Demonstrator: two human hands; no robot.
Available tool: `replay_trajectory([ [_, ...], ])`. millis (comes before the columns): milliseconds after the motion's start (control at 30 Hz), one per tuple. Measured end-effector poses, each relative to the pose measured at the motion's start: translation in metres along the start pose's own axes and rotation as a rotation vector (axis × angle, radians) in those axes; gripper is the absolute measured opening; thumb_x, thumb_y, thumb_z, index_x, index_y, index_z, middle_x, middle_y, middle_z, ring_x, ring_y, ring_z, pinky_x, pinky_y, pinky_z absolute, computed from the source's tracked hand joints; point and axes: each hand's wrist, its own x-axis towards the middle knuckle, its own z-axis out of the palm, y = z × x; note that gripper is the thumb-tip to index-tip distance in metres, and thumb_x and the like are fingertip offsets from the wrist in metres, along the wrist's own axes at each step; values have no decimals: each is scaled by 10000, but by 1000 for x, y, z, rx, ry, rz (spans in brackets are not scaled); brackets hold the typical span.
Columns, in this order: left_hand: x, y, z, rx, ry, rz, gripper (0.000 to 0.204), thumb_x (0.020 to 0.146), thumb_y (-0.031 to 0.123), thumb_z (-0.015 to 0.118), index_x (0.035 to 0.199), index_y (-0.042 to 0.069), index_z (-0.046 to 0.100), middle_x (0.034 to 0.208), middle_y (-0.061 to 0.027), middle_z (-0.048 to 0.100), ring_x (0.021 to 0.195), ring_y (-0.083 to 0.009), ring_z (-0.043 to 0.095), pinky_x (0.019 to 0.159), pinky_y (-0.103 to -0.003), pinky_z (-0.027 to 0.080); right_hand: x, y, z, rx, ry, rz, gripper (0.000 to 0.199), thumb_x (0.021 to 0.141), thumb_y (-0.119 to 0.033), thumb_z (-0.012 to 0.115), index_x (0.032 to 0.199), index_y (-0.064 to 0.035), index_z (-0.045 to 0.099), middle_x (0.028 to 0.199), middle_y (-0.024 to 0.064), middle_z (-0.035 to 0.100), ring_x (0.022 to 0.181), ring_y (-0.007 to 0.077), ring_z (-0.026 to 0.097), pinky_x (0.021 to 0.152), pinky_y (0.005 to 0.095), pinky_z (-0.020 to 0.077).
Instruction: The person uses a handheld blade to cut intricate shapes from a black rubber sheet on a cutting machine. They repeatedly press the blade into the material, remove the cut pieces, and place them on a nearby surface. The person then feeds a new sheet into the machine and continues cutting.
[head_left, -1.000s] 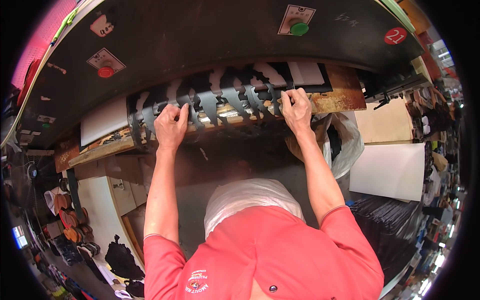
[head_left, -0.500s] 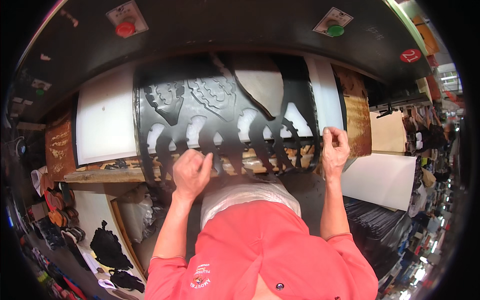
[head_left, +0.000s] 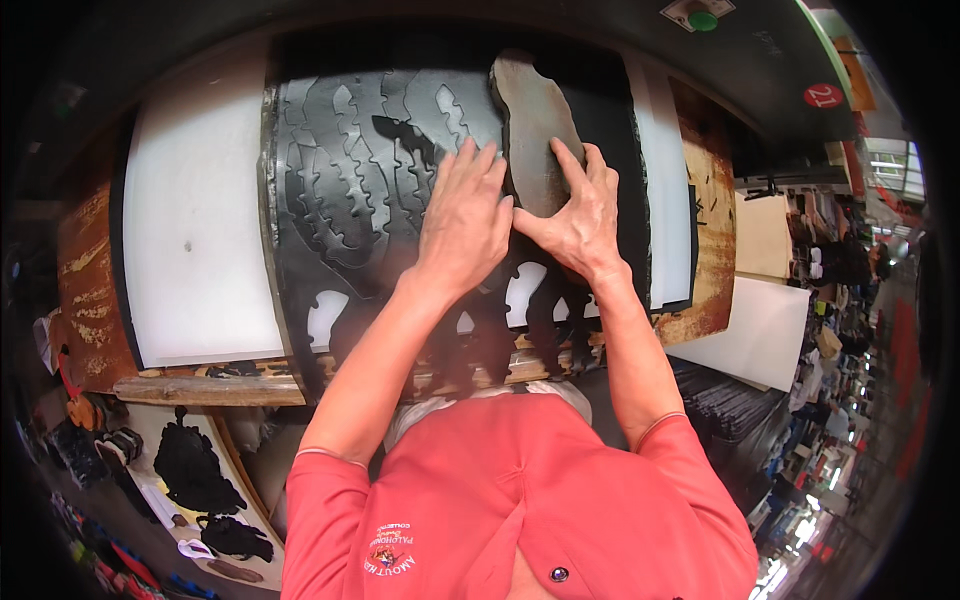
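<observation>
A black sheet (head_left: 330, 265), scored with several jagged, curved cut outlines, lies over a white board. My left hand (head_left: 465, 215) rests on it, fingers stretched forward and slightly apart, holding nothing. Just right of those fingers stands a long grey-brown cutting die (head_left: 535, 120) with a wavy outline. Its near end is spanned by my right hand (head_left: 580, 215), thumb at the left edge and fingers along the right side. Openings in the near part of the sheet show white beneath. My left palm hides some of the cut lines.
A dark machine head with a green button (head_left: 703, 20) overhangs the far side. The white board (head_left: 200, 230) extends left, on a worn wooden bed with a front rail (head_left: 210, 388). Black pieces (head_left: 195, 465) lie at lower left. A white panel (head_left: 755, 335) stands at right.
Both hands have moved forward from the near edge onto the sheet and die. My left hand has uncurled. The die now sits at a different angle, and the view has shifted.
</observation>
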Motion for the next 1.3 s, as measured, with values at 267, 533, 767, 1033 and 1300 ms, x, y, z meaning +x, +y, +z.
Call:
replay_trajectory([
  [267, 2, -7, 13, 187, -102, 60, 507, 980, 182, 706, 1402, -90, 632, 1531, -252, 582, 1493, -414, 488, 1284, -543, 323, 19, 38, -55, 854, -241, 308, 954, 693, -271, 900, 1522, 60, 562, 1366, 205, 682, 1231, 261, 654, 1098, 338, 486],
  [533, -6, 42, 39, 36, -116, 124, 658, 930, 224, 794, 1490, -14, 544, 1590, -256, 503, 1504, -496, 435, 1265, -581, 345, 8, 64, -48, 1336, -119, 363, 899, 792, -245, 793, 1562, 93, 477, 1299, 152, 681, 1057, 195, 684, 944, 309, 543],
  [767, -10, 41, 47, 92, -235, 115, 619, 928, 245, 813, 1439, -28, 596, 1588, -230, 534, 1527, -415, 450, 1274, -565, 337, -24, 76, -75, 1697, 70, 374, 970, 816, -366, 726, 1614, 53, 367, 1457, 234, 584, 1296, 297, 629, 1076, 405, 565],
  [1033, -12, 32, 46, -21, -147, 95, 438, 916, 123, 800, 1316, -1, 673, 1465, -185, 645, 1460, -396, 531, 1243, -552, 394, -41, 106, -124, 1854, -41, 623, 806, 908, -587, 660, 1497, -56, 519, 1243, 193, 670, 1093, 345, 702, 938, 492, 631],
  [1300, -11, 42, 47, 47, -129, 110, 436, 873, 105, 847, 1267, -7, 697, 1441, -171, 673, 1425, -409, 567, 1208, -566, 435, -28, 136, -167, 1811, 101, 474, 776, 928, -546, 604, 1471, 4, 526, 1190, 228, 694, 1015, 360, 722, 889, 512, 642],
])
